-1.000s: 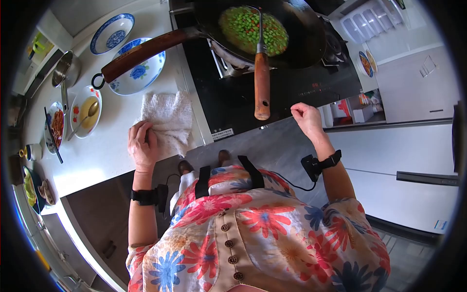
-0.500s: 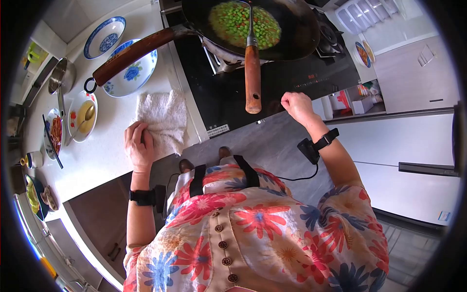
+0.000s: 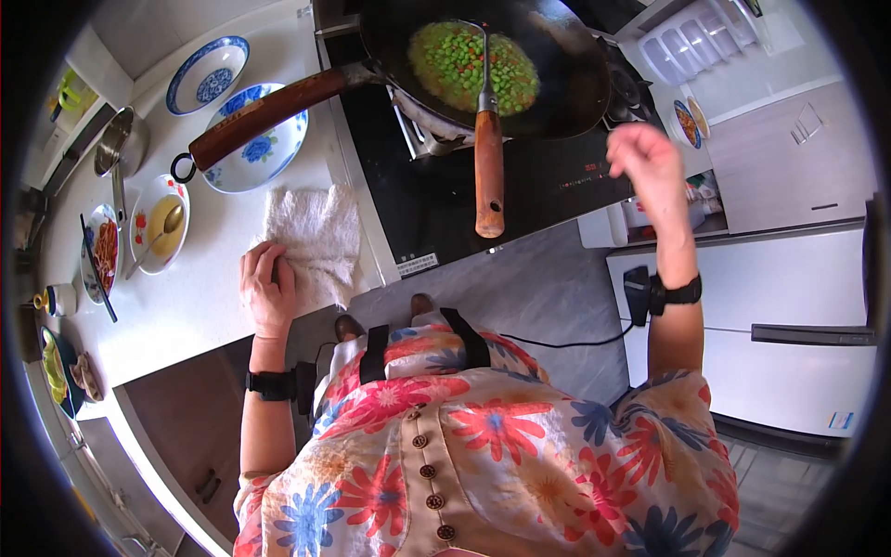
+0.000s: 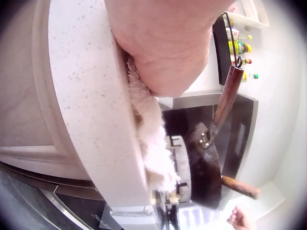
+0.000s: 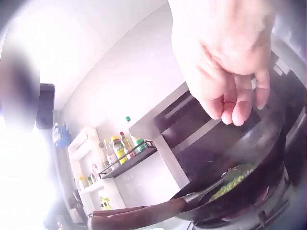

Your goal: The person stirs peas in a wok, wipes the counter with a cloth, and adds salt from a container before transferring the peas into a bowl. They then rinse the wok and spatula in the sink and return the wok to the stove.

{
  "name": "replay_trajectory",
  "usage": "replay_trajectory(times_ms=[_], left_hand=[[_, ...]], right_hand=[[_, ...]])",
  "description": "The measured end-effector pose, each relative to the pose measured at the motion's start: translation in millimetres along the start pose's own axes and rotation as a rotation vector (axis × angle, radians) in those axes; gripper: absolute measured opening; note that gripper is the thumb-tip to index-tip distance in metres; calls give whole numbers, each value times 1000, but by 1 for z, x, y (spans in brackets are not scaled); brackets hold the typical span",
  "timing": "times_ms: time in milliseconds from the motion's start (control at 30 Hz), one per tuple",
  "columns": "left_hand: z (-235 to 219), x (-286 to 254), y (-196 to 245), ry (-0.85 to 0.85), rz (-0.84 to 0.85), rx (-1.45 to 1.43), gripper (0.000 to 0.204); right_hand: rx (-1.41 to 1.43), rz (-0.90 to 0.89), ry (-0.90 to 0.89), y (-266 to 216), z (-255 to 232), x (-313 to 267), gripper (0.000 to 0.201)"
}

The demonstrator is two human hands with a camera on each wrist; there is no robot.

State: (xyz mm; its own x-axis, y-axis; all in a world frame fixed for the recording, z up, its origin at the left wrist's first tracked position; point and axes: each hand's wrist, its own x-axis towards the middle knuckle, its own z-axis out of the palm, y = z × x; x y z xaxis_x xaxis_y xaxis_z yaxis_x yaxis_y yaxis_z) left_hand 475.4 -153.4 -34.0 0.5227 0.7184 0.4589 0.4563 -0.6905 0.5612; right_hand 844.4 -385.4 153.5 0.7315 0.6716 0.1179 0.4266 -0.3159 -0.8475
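Note:
My left hand (image 3: 267, 288) rests on the near corner of a white towel (image 3: 314, 234) that lies on the white counter (image 3: 186, 311); in the left wrist view the palm (image 4: 163, 43) presses the towel (image 4: 149, 143) at the counter's edge. My right hand (image 3: 645, 158) is raised in the air to the right of the black wok (image 3: 566, 74), fingers loosely curled and hanging down (image 5: 230, 62), nothing visible in them. The wok holds green beans (image 3: 469, 58). A spatula with a wooden handle (image 3: 488, 176) leans in it, untouched.
The wok's long brown handle (image 3: 264, 116) reaches over a blue-and-white bowl (image 3: 269, 153). Another bowl (image 3: 209, 74), a dish with a spoon (image 3: 160, 215), a plate with chopsticks (image 3: 105, 246) and a steel pot (image 3: 125, 139) stand on the left. The black hob (image 3: 548, 181) borders white cabinets on the right.
My right hand has risen and swung right, from beside the spatula handle's end to beside the wok's right rim. The left hand has stayed on the towel.

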Motion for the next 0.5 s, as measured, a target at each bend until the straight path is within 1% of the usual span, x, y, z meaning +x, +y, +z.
replay_trajectory(times_ms=[33,67,100,167,200,267,300,367,400,467,500], left_hand=[[0,0,0,0,0,4,14],[0,0,0,4,7,1,14],[0,0,0,1,9,6,14],[0,0,-2,6,13,12,14],[0,-1,-2,5,8,2,14],[-1,-1,-1,11,-6,-6,13],[-2,-1,0,2,-11,-12,14],[-2,-1,0,-3,-21,-17,14],[-2,-1,0,-1,-18,-11,14],[-3,-1,1,-5,-24,0,14],[-4,0,2,-1,-19,-6,14]], right_hand=[[-81,-74,101,-13,2,12,11],[-99,-137,124,-18,6,24,16],[-136,-169,109,-14,10,40,16],[-280,-109,56,-5,19,64,13],[-280,-117,57,0,21,70,13],[-486,-279,116,5,26,79,12],[-486,-285,111,3,28,80,12],[-465,-422,132,0,31,78,10],[-464,-425,128,1,28,77,10],[-353,-357,171,5,23,70,10],[-362,-279,165,-4,24,54,10]])
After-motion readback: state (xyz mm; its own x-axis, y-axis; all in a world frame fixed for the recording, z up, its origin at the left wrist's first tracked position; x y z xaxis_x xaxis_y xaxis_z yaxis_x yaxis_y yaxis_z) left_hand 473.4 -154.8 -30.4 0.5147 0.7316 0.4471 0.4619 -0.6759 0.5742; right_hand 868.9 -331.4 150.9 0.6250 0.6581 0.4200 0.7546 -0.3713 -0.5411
